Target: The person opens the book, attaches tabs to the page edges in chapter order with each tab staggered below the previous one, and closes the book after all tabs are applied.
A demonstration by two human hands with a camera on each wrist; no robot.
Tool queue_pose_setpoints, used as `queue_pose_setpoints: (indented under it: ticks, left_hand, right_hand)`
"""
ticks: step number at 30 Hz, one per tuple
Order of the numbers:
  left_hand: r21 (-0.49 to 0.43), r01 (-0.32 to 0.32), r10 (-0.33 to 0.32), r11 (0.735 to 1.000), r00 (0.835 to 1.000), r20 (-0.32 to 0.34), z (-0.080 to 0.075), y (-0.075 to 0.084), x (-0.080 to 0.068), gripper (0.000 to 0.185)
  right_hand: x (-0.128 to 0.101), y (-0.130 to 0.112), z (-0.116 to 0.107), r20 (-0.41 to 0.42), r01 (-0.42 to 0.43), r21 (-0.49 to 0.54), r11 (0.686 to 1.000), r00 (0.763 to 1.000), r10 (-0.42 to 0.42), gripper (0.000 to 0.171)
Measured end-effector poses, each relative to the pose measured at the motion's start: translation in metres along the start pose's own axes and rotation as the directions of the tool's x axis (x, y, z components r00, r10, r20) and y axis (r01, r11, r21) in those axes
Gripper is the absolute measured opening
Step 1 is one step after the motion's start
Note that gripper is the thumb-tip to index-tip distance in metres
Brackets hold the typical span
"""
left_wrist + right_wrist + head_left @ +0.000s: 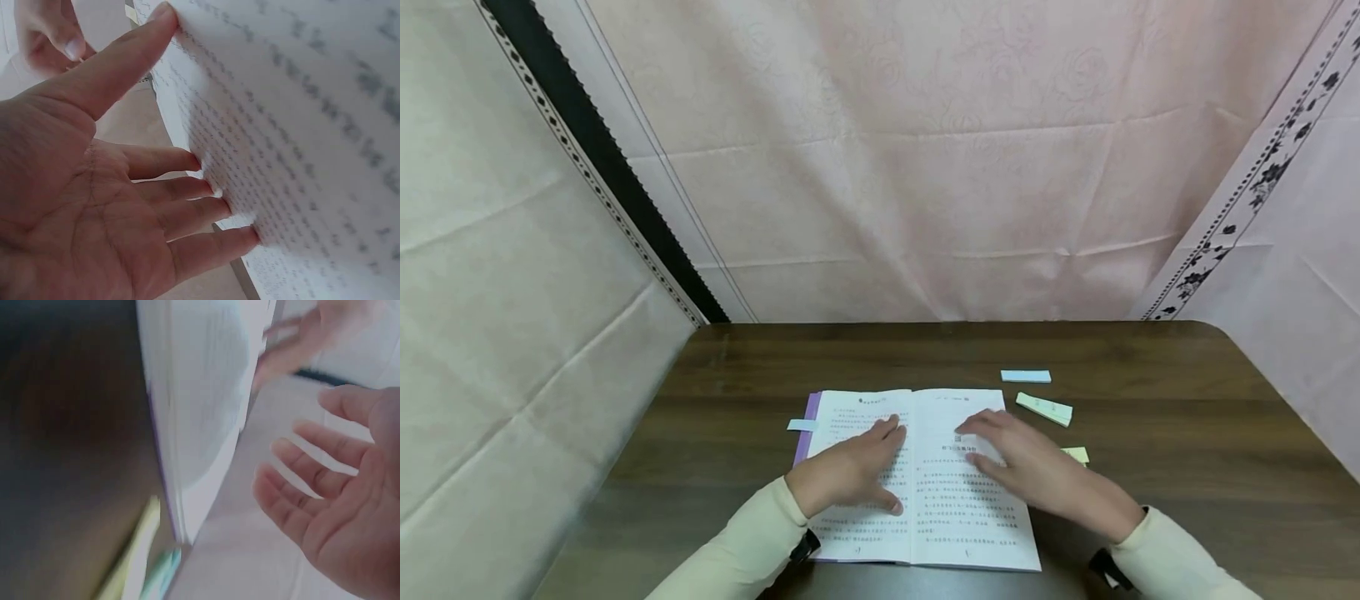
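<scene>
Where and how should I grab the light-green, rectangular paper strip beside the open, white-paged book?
Probably pinch the green strip across its narrow width near its right end, coming from the right: it lies slanted, left end near the book, right end pointing away.

The open paper book [934, 493] is white inside with rows of dark print, its purple cover [810, 407] showing. A light-blue paper strip [1026, 377], pale-green paper strip [1043, 409] and yellow paper strip [1079, 455] dot the brown, wood-grained tabletop [850, 354].

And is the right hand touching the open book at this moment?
Apart. In the right wrist view, pale cloth shows between the right hand and the open book.
</scene>
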State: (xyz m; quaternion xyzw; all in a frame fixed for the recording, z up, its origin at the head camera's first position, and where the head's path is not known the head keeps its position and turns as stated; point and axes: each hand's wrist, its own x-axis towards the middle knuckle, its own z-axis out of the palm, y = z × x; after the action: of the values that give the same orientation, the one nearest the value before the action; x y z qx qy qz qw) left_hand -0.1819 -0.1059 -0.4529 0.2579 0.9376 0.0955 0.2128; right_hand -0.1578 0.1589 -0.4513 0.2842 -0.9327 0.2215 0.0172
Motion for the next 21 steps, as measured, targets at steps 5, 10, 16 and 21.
queue_pose_setpoints:
  ticks: [5, 10, 16, 21]
  left_hand:
    - [0.042, 0.006, -0.006, 0.999, 1.0, -0.013, -0.001, 0.006, 0.0, 0.11]
    - [0.059, 0.008, -0.008, 0.998, 1.0, -0.013, -0.001, 0.008, 0.002, 0.11]
    - [0.055, 0.02, -0.02, 0.998, 1.0, -0.008, -0.001, 0.008, 0.002, 0.11]
    - [0.05, 0.026, -0.026, 0.998, 1.0, -0.009, -0.001, 0.008, 0.002, 0.111]
  right_hand:
    - [0.003, 0.026, -0.022, -0.069, -0.144, -0.071, 0.987, 0.988, 0.139, 0.037]
    - [0.004, 0.053, -0.032, -0.04, -0.274, -0.073, 0.959, 0.962, 0.272, 0.047]
    - [0.005, 0.079, -0.026, -0.019, -0.324, -0.112, 0.939, 0.946, 0.324, 0.047]
    - [0.009, 0.092, -0.022, -0.007, -0.325, -0.141, 0.935, 0.945, 0.327, 0.045]
